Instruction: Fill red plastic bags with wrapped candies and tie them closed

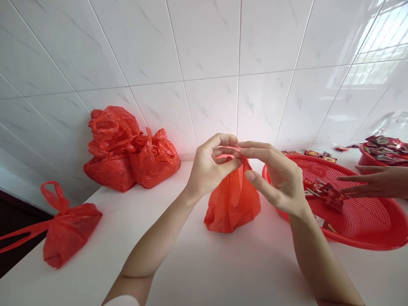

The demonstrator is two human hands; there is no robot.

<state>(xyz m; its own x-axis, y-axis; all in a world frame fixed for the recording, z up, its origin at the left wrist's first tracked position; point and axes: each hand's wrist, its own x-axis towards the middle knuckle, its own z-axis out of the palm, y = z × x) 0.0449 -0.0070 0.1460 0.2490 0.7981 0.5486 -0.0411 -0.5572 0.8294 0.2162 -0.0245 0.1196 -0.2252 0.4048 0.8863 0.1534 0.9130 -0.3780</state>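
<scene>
A red plastic bag [232, 199] stands upright on the white table in front of me, bulging at its base and gathered at the top. My left hand [215, 159] pinches the gathered top between thumb and fingers. Beside it, my right hand [277, 170] has its fingers stretched out and its thumb apart, with the fingertips touching the top of the bag near my left fingers. The bag's contents are hidden by the plastic.
Several filled red bags [127, 157] are piled against the tiled wall; another tied bag [72, 229] lies at the left table edge. To the right, a red basket [369, 238] holds small packets [331, 197]. Another person's hand [372, 182] reaches over it, near a second packet-filled container [366, 159].
</scene>
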